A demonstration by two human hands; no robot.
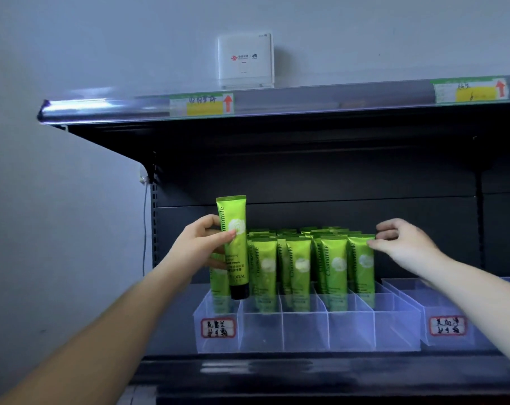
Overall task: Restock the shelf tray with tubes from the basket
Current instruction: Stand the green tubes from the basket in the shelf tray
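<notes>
At centre-left your left hand [202, 244] pinches a green Chamomile hand cream tube [233, 247] mid-body, cap down, above the clear divided tray [303, 331]'s leftmost lane, while right of centre your right hand [402, 244] fingertips pinch the rightmost stocked tube [361, 258]'s crimp; it looks light, soft and glossy, so hold it near the firm cap.

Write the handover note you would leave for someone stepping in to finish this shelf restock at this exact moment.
Left hand grips one green tube upright, cap down, above the leftmost lane of the clear divided tray.
Right hand pinches the top of the rightmost front tube.
Done: all five lanes hold standing tubes at the back.
Left: set the held tube down in the left lane; the front of each lane is unfilled. The basket is out of view, so remaining stock is unknown.
</notes>
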